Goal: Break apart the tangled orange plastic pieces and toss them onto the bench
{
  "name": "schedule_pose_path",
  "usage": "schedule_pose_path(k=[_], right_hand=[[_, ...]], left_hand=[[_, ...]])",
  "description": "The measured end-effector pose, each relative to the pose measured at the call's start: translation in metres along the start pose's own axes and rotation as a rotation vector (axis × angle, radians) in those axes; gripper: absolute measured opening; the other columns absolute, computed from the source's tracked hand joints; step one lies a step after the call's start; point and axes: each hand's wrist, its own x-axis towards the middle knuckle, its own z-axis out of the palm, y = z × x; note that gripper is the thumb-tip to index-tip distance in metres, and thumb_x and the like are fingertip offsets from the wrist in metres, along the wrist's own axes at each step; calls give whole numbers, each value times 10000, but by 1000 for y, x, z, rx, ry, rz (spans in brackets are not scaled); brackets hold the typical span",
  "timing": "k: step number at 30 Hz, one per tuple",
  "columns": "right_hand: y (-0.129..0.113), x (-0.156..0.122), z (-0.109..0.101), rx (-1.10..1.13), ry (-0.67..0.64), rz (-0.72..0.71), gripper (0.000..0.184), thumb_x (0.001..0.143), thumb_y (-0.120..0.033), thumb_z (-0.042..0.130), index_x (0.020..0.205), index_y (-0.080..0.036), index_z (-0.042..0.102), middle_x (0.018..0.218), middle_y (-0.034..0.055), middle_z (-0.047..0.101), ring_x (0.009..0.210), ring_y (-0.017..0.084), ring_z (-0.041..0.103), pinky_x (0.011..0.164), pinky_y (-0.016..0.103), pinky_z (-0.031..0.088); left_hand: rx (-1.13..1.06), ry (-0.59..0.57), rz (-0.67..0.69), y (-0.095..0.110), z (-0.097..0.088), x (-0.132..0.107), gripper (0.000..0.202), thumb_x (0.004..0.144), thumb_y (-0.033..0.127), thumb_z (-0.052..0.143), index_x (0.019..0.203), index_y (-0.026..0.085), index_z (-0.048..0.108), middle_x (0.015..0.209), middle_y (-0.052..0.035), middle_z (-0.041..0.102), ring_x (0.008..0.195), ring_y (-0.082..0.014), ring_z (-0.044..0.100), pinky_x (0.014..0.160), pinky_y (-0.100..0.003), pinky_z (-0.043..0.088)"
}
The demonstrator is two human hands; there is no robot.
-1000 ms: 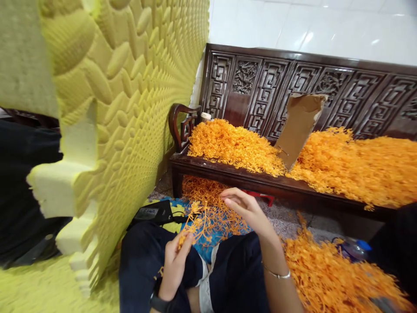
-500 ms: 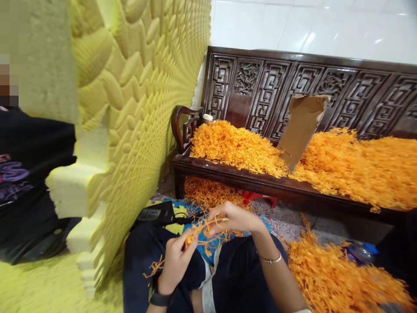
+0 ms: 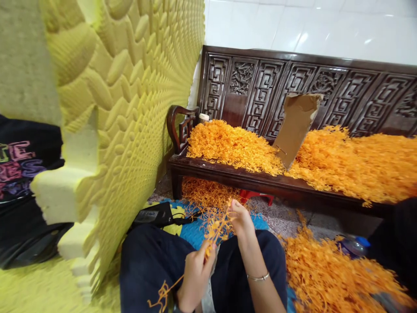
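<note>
My left hand (image 3: 195, 276) is closed around a bunch of thin, branching orange plastic strands (image 3: 215, 228) above my lap. One long strand trails out below the fist toward my left thigh. Higher and to the right, my right hand (image 3: 243, 221) pinches the upper ends of the same bunch between thumb and fingers. The strands stretch between both hands, and the fingertips partly hide where they are gripped.
Orange strand heaps (image 3: 231, 145) cover a dark carved bench (image 3: 224, 171), with a cardboard piece (image 3: 296, 128) upright among them. Another pile (image 3: 329, 265) lies right of my knee beside a blue-capped bottle (image 3: 356, 245). Yellow foam (image 3: 130, 121) rises at left; a person in black (image 3: 29, 174) sits behind it.
My right hand has turned upright and moved right, and the left hand has shifted right and a little down. The strands between them now slant upward. The camera view has turned slightly right.
</note>
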Motion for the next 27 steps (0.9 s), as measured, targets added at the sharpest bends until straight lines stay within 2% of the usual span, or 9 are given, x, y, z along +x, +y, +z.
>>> schedule_pose_path(k=[8,12,14,16,19,22,25,27], right_hand=[[-38,-20,-58,101,133,-53,360,412,-310,781,556,-161,487,597,-43,456,516,47,420,453,167,348],[-54,-34,-77,193,304,-192,298,391,-192,744,528,-153,483,625,-41,476,587,53,461,547,170,409],[-64,-41,-79,228,412,-299,249,387,-133,700,533,-151,499,639,-41,486,615,58,471,590,179,426],[-74,-49,-78,215,469,-405,216,406,-102,664,559,-153,520,658,-39,496,643,64,479,638,194,434],[-89,-61,-70,165,447,-556,193,462,-76,634,604,-154,528,691,-35,497,675,68,486,688,215,424],[-95,-70,-58,160,425,-632,173,489,-62,608,604,-159,523,700,-34,482,675,71,479,695,238,411],[-97,-71,-52,185,487,-683,170,474,-48,591,573,-179,549,678,-27,466,654,93,466,666,283,404],[-102,-68,-56,210,518,-750,199,487,-14,583,553,-201,569,658,-15,450,638,110,460,669,328,404]], left_hand=[[19,-168,145,29,31,-7,319,927,302,375,836,178,655,596,-17,645,499,-110,590,508,-169,409],[14,-200,208,46,47,-10,324,928,296,360,805,194,642,589,-17,648,506,-122,597,521,-183,424],[9,-218,250,53,54,-10,322,924,309,360,812,199,641,599,-21,657,527,-132,609,537,-194,434],[8,-240,282,57,59,-9,317,915,330,369,830,203,646,591,-21,656,532,-138,611,549,-203,443],[11,-250,276,60,64,-12,316,899,358,386,848,211,661,581,-29,652,546,-155,615,580,-228,467],[2,-286,248,57,68,-14,300,883,372,417,882,231,682,587,-50,657,548,-172,611,586,-254,484],[6,-313,212,51,73,-16,281,856,388,459,919,258,700,558,-66,648,505,-183,584,522,-268,479],[-16,-360,179,44,75,-19,269,824,404,501,920,271,715,540,-67,646,478,-184,567,482,-268,468]])
